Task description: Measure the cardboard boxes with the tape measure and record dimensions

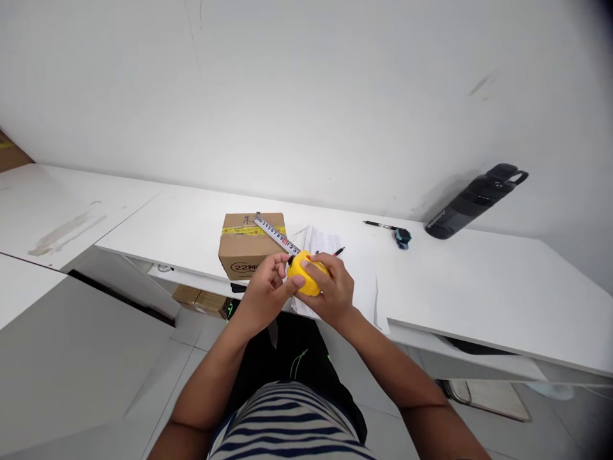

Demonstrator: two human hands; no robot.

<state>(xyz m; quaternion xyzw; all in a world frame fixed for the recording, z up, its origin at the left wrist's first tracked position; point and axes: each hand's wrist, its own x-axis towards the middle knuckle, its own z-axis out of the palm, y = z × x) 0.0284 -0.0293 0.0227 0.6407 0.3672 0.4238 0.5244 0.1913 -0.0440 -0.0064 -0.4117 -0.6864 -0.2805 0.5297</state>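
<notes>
A yellow tape measure (311, 281) is held between my two hands, above the front edge of the white desk. My right hand (335, 287) is wrapped round its case from the right. On the left side, my left hand (271, 287) is closed with its thumb pressed on the case; its other fingers curl near the blade's mouth. The metal blade (275, 235) is pulled out toward the far left and passes over the top of a small cardboard box (246, 243) with yellow tape and handwriting. Its hooked end is by the box's back edge.
Printed papers (325, 240) and a pen (339, 251) lie behind my hands. Farther right on the desk (460, 287) are another pen (378, 224), a dark watch (403, 237) and an upright black bottle (469, 203). Cardboard boxes (201, 300) sit below the desk.
</notes>
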